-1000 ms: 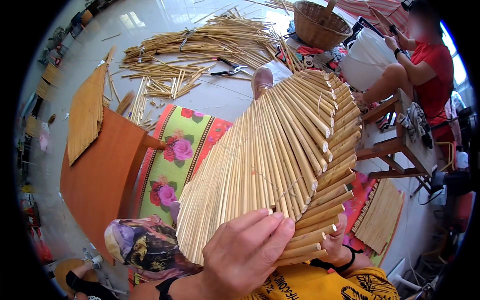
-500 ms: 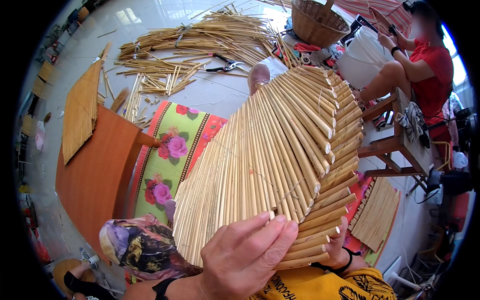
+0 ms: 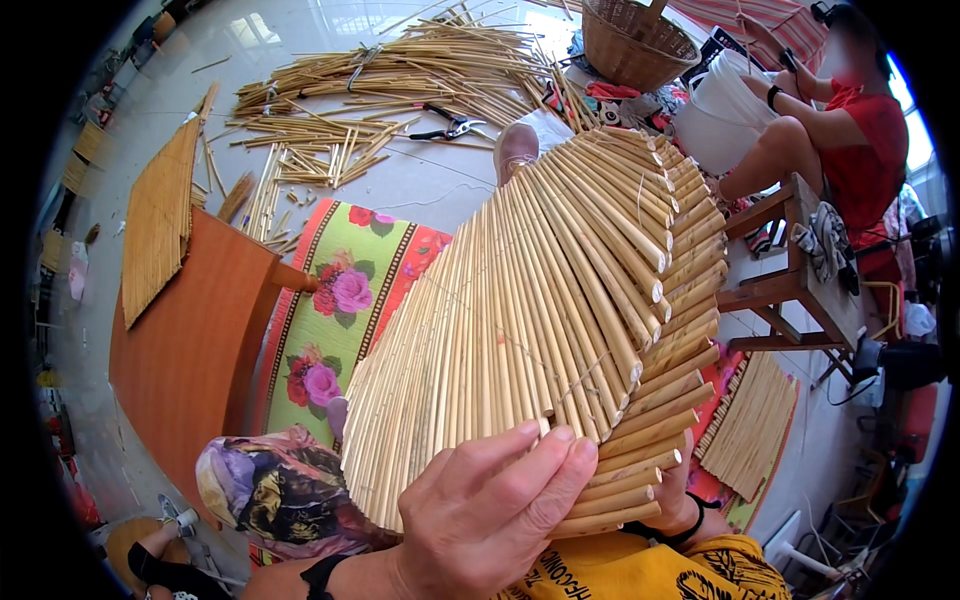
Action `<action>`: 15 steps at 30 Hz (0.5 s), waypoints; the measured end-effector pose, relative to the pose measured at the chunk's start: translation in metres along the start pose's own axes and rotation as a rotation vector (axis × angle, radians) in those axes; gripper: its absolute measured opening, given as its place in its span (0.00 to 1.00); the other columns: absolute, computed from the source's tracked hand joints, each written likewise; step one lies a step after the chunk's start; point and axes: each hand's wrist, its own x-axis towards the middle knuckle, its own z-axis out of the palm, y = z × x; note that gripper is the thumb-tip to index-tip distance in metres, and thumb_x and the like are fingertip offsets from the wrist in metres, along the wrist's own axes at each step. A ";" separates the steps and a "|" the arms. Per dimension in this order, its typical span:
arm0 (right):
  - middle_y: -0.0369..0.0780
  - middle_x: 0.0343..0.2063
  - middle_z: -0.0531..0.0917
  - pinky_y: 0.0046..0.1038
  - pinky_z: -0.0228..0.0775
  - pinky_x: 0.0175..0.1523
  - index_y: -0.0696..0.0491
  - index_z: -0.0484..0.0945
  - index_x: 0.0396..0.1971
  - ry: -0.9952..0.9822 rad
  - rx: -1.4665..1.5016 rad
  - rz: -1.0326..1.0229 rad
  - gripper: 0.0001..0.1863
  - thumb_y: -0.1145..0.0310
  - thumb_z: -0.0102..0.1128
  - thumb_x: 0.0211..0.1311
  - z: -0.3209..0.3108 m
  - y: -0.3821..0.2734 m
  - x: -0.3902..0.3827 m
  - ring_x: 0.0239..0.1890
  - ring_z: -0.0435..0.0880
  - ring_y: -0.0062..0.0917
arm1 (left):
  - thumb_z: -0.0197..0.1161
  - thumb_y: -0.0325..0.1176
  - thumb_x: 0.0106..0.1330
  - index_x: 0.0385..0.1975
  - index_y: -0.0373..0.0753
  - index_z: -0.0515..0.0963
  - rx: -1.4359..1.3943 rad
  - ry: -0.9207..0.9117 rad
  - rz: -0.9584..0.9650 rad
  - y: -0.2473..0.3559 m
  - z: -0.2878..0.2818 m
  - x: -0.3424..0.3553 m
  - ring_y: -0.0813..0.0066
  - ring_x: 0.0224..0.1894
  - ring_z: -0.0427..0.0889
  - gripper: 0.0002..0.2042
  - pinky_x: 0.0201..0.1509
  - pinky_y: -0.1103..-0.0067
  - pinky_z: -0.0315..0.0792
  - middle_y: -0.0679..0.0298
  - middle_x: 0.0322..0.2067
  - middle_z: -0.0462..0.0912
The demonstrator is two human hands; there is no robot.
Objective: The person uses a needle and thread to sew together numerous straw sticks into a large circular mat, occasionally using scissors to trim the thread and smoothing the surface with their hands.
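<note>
A fanned panel of pale reed sticks point(image 3: 480, 330) fills the middle, strung with thin thread, with round cut ends along a stepped right side. My left hand point(image 3: 490, 500) lies over its lower part, fingertips closed on stick ends. My right hand point(image 3: 675, 495) grips the panel's lower right edge from underneath, mostly hidden by the sticks. A patterned cloth point(image 3: 275, 480) is just left of the panel, and a shoe point(image 3: 515, 150) shows beyond its top.
A wooden board point(image 3: 180, 360) at left carries a reed sheet. Floral mats point(image 3: 315, 290), loose reeds point(image 3: 390, 75), shears point(image 3: 445, 130), a basket point(image 3: 635, 40) and white bucket point(image 3: 715, 120) lie around. A co-worker point(image 3: 855, 150) sits beside a wooden stool point(image 3: 810, 290); another reed panel point(image 3: 750, 420) lies right.
The surroundings have shifted slightly up and left in the view. My hands keep their grip on the panel, moved a little rightward with it. The co-worker's arms have shifted slightly.
</note>
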 end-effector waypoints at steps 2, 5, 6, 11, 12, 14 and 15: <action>0.41 0.38 0.86 0.33 0.75 0.45 0.56 0.86 0.35 -0.045 0.051 0.080 0.08 0.80 0.69 0.54 -0.001 -0.004 0.004 0.39 0.85 0.35 | 0.73 0.23 0.43 0.48 0.34 0.85 0.003 -0.001 -0.005 0.001 0.000 0.000 0.59 0.44 0.84 0.25 0.45 0.72 0.82 0.60 0.44 0.84; 0.40 0.39 0.87 0.31 0.75 0.47 0.57 0.86 0.36 -0.106 0.129 0.185 0.08 0.79 0.69 0.55 -0.005 -0.016 0.009 0.41 0.85 0.32 | 0.73 0.23 0.44 0.48 0.34 0.85 -0.022 0.002 0.008 0.000 -0.001 0.003 0.59 0.43 0.84 0.24 0.44 0.72 0.82 0.59 0.44 0.84; 0.40 0.40 0.87 0.31 0.75 0.48 0.57 0.86 0.36 -0.125 0.199 0.195 0.08 0.79 0.69 0.55 -0.006 -0.018 0.010 0.42 0.85 0.31 | 0.73 0.23 0.45 0.48 0.34 0.85 -0.021 0.003 0.007 0.001 -0.001 0.003 0.59 0.43 0.84 0.24 0.44 0.72 0.82 0.59 0.44 0.84; 0.38 0.44 0.86 0.29 0.75 0.53 0.59 0.84 0.42 -0.167 0.173 0.227 0.10 0.80 0.65 0.60 -0.005 -0.002 0.007 0.47 0.83 0.25 | 0.74 0.24 0.46 0.48 0.34 0.85 -0.007 0.011 0.009 0.002 0.002 0.001 0.59 0.42 0.83 0.24 0.43 0.71 0.81 0.58 0.44 0.83; 0.38 0.46 0.85 0.29 0.74 0.54 0.59 0.83 0.44 -0.136 0.257 0.248 0.11 0.80 0.64 0.61 -0.011 -0.008 0.003 0.48 0.83 0.24 | 0.74 0.24 0.46 0.48 0.34 0.85 -0.005 0.010 0.009 0.002 0.002 0.001 0.59 0.43 0.83 0.24 0.43 0.71 0.81 0.58 0.44 0.83; 0.39 0.48 0.84 0.28 0.73 0.56 0.59 0.82 0.47 -0.176 0.253 0.239 0.14 0.82 0.62 0.61 -0.015 -0.014 0.008 0.50 0.81 0.23 | 0.74 0.25 0.47 0.49 0.34 0.85 -0.002 0.011 0.005 0.002 0.001 0.000 0.59 0.43 0.83 0.24 0.43 0.71 0.81 0.58 0.44 0.83; 0.39 0.49 0.84 0.28 0.73 0.56 0.59 0.81 0.48 -0.242 0.164 0.206 0.15 0.83 0.61 0.61 -0.020 -0.012 0.010 0.51 0.81 0.24 | 0.74 0.25 0.46 0.49 0.34 0.85 -0.005 0.006 0.004 0.002 0.001 -0.001 0.60 0.43 0.83 0.24 0.44 0.71 0.81 0.58 0.45 0.83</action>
